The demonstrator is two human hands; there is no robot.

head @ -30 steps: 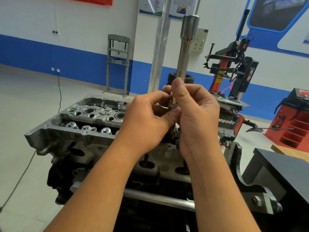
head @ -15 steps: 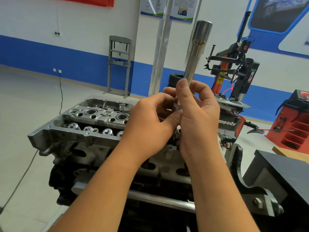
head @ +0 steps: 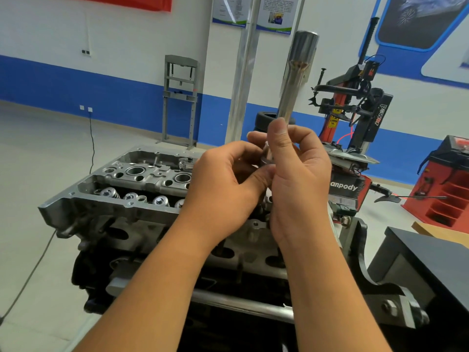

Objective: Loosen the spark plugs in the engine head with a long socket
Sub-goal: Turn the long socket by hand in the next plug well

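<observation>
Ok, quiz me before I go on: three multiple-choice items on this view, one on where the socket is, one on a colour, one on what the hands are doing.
1. Where is the long socket?
A. seated in a plug well
B. held up in the air above the engine head
C. lying on the floor

2. What colour is the band along the wall?
A. green
B. yellow
C. blue

3. What is the state of the hands?
A. both at the socket's lower end
B. both flat on the head
C. one hanging idle

1 B: it stands tilted, clear of the wells.
2 C: blue stripe under white.
3 A: left hand and right hand pinch it there.
</observation>
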